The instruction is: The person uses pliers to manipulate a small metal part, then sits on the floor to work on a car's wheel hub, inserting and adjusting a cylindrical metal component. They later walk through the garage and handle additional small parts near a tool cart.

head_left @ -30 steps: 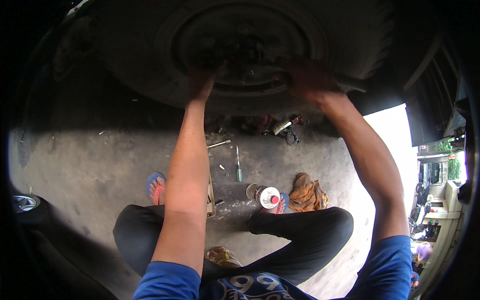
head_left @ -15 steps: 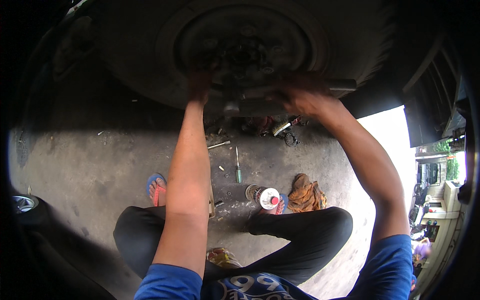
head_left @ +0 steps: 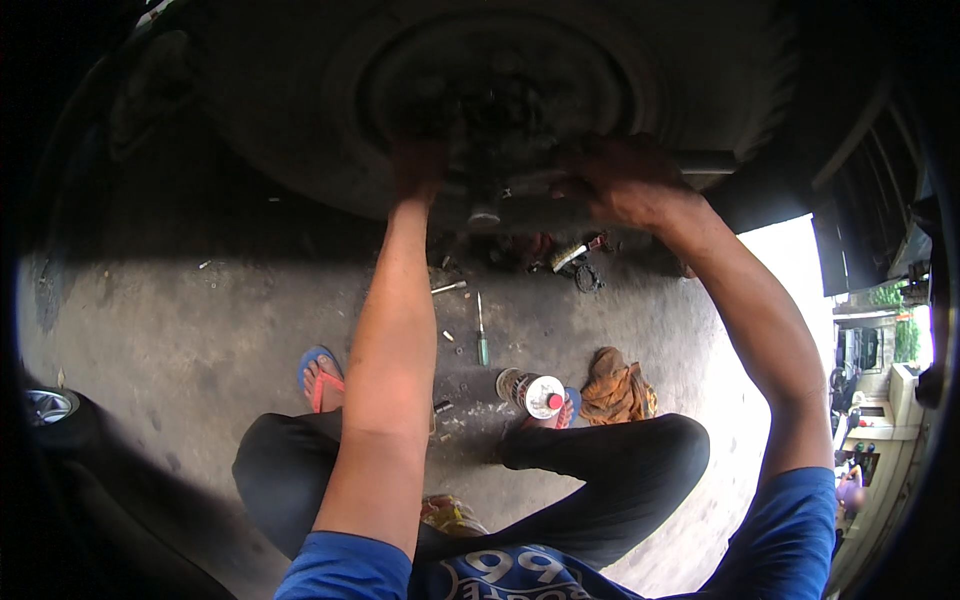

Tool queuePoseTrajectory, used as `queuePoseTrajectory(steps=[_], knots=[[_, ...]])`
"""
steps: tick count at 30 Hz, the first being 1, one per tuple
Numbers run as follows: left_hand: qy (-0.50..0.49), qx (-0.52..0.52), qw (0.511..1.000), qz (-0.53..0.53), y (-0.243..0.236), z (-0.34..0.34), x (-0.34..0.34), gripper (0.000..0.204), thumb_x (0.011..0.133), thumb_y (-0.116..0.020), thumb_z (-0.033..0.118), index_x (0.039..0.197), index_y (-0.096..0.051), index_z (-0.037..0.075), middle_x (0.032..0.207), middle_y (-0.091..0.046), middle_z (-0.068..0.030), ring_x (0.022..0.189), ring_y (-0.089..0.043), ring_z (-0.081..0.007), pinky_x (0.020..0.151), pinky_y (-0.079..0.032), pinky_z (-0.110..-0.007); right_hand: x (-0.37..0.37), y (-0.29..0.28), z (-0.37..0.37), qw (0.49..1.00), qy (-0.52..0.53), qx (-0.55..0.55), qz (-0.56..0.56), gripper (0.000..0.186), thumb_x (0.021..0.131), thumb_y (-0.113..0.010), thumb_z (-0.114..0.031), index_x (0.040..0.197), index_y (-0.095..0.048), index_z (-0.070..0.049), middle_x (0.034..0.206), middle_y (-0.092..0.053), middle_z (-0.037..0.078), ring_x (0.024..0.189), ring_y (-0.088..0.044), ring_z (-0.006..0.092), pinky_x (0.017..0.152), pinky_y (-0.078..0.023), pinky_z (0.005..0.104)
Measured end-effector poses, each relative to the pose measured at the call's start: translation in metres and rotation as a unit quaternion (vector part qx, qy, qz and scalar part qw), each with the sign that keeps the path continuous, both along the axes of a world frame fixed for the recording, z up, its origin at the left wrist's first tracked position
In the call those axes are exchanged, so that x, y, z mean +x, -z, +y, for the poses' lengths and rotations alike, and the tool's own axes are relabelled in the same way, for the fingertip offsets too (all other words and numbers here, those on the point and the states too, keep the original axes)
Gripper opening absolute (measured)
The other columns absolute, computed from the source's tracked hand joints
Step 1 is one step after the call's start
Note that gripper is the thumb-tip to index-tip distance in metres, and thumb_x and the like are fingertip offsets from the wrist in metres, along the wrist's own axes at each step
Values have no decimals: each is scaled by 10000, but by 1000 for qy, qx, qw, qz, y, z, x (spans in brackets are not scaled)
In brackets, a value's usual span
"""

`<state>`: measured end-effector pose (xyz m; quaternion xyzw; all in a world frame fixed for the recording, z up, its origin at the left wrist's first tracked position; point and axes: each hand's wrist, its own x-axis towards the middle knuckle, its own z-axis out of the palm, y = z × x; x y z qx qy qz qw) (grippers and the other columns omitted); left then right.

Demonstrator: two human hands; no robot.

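A spoked rim (head_left: 50, 407) stands by the left edge of the floor (head_left: 180, 340), and a blue sandal (head_left: 318, 362) with red straps holds the person's left foot farther in. The left hand (head_left: 418, 168) is up in the shadow, against or just in front of the lower left part of the wheel (head_left: 500, 40), which hangs over the far edge of the floor; it is too dark to tell whether its fingers are open or closed. Below, a metal rod (head_left: 449, 287) lies partly behind the left forearm, with a green-handled screwdriver (head_left: 482, 345) just to its right, blade toward the wheel. Above them, between the hands, a metal cylinder (head_left: 484, 214) hangs in front of the wheel's lower edge. Next comes a white can (head_left: 532, 393) with a red cap, beside the right foot, then a dark ring (head_left: 588, 280) on the floor under the wheel and a crumpled orange-brown rag (head_left: 615, 388) near the can. The right hand (head_left: 620, 178) is closed around a bar (head_left: 708, 161), whose end juts out to its right across the wheel's lower right side.
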<state>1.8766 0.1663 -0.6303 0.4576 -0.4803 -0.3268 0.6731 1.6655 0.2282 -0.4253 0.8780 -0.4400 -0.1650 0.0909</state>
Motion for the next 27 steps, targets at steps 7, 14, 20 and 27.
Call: queuePoseTrajectory(steps=[7, 14, 20, 27], knots=[[26, -14, 999, -11, -8, -4, 3, 682, 856, -793, 308, 1401, -516, 6, 1382, -589, -163, 1277, -539, -324, 1094, -404, -416, -2, -1, 1, 997, 8, -44, -55, 325, 918, -631, -294, 1219, -699, -190, 1097, -719, 153, 1010, -704, 346, 858, -568, 486], [-62, -83, 980, -172, -2, -11, -13, 574, 864, -779, 316, 1313, -601, 6, 1345, -605, -213, 1255, -559, -372, 1067, -434, -435, -21, 0, 0, 999, 41, -30, -19, 374, 938, -622, -308, 1293, -652, -193, 1142, -687, 171, 1018, -693, 367, 851, -557, 497], [-91, -93, 977, -168, -13, -4, -14, 481, 831, -793, 256, 1235, -654, 33, 1256, -651, -194, 1182, -598, -365, 1038, -449, -449, -21, 3, 5, 992, 26, -102, -74, 383, 982, -580, -427, 1280, -657, -199, 1111, -684, 159, 1012, -694, 361, 849, -556, 496], [-22, -48, 991, -125, -5, -1, -4, 489, 799, -812, 273, 1202, -674, 32, 1249, -653, -188, 1199, -588, -377, 1028, -450, -458, -15, -7, -3, 999, 10, -45, -28, 362, 960, -604, -389, 1258, -672, -195, 1145, -682, 158, 1010, -693, 370, 865, -556, 505]])
